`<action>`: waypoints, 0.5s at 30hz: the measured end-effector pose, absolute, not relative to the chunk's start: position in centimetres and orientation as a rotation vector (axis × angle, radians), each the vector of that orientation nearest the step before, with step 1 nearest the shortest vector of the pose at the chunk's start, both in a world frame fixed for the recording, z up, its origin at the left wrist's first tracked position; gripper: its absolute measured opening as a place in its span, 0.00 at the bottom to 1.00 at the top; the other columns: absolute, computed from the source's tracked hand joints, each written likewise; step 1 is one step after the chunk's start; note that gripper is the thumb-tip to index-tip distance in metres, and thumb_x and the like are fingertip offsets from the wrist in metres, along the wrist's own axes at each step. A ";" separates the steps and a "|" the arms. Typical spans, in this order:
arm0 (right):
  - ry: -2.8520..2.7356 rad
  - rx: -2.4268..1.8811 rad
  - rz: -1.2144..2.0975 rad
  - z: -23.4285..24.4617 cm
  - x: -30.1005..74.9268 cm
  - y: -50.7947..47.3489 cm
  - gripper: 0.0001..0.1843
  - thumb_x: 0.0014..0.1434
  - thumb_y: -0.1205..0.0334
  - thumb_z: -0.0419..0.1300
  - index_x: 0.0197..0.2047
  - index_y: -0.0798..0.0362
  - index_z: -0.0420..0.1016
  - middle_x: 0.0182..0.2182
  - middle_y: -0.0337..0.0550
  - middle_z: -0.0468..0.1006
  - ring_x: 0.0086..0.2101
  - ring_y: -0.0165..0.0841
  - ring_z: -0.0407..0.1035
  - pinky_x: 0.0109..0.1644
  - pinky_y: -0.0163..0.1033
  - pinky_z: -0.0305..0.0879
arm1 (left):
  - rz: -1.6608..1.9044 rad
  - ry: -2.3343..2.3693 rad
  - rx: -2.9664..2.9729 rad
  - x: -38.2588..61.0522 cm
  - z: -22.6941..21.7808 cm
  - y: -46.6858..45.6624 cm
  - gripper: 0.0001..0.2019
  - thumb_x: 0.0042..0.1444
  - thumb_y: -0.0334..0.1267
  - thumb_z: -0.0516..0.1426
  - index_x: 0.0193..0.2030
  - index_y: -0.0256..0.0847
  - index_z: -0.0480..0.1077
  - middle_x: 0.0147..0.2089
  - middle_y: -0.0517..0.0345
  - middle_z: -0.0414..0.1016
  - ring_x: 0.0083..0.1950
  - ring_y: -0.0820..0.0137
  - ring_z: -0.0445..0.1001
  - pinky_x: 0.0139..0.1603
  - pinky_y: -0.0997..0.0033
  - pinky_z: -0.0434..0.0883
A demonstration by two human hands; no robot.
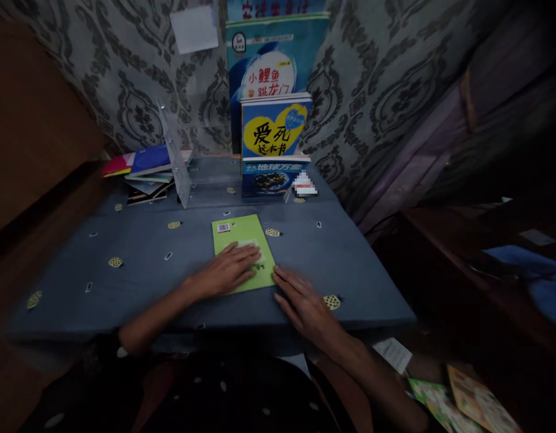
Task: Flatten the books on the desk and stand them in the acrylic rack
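A thin green book (pixel 240 236) lies face down on the blue-grey tablecloth (pixel 138 258), a barcode at its far left corner. My left hand (pixel 230 269) rests flat on the book's near half, fingers stretched out. My right hand (pixel 300 300) lies flat on the cloth just right of the book's near right corner, its fingertips touching the book's edge. Neither hand holds anything.
Behind the green book a clear acrylic stand (pixel 179 162) holds upright books (pixel 275 129), with a larger blue one (pixel 271 66) against the patterned wall. A loose pile of books (pixel 142 171) lies at the back left. Papers and booklets (pixel 458 400) lie on the floor at right.
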State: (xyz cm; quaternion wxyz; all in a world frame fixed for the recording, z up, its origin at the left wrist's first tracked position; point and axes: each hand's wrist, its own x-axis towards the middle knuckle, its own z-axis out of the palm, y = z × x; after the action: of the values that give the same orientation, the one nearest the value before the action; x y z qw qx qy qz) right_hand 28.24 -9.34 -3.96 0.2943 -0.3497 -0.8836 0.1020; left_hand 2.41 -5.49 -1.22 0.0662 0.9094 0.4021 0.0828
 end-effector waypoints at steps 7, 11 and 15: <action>-2.473 -0.962 0.273 -3.6 27.2 -8.7 0.30 0.69 0.57 0.55 0.72 0.51 0.58 0.67 0.55 0.66 0.65 0.47 0.61 0.65 0.56 0.68 | 0.373 1.705 2.521 -2.6 -1.9 0.6 0.24 0.72 0.43 0.44 0.69 0.37 0.63 0.72 0.44 0.61 0.73 0.58 0.61 0.72 0.52 0.59; -2.498 -0.854 0.266 -3.8 27.6 -10.3 0.39 0.65 0.57 0.62 0.74 0.50 0.51 0.68 0.57 0.64 0.67 0.49 0.58 0.62 0.57 0.71 | 0.457 1.685 2.551 -3.6 -2.1 -0.5 0.23 0.71 0.43 0.45 0.67 0.36 0.66 0.69 0.44 0.67 0.69 0.59 0.67 0.70 0.55 0.64; -2.443 -0.787 0.257 -4.0 27.6 -12.5 0.33 0.63 0.72 0.56 0.70 0.48 0.59 0.60 0.54 0.73 0.59 0.45 0.68 0.55 0.53 0.76 | 0.528 1.606 2.554 -3.4 -2.2 -3.6 0.23 0.71 0.42 0.45 0.66 0.36 0.67 0.68 0.46 0.69 0.69 0.61 0.68 0.69 0.55 0.66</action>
State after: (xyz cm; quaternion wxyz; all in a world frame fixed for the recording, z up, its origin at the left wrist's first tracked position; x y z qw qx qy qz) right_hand 27.58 -12.45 -3.99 0.2774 -0.2932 -0.9099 0.0957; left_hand -3.41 -3.62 -2.21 0.0395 0.8332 0.5240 0.1722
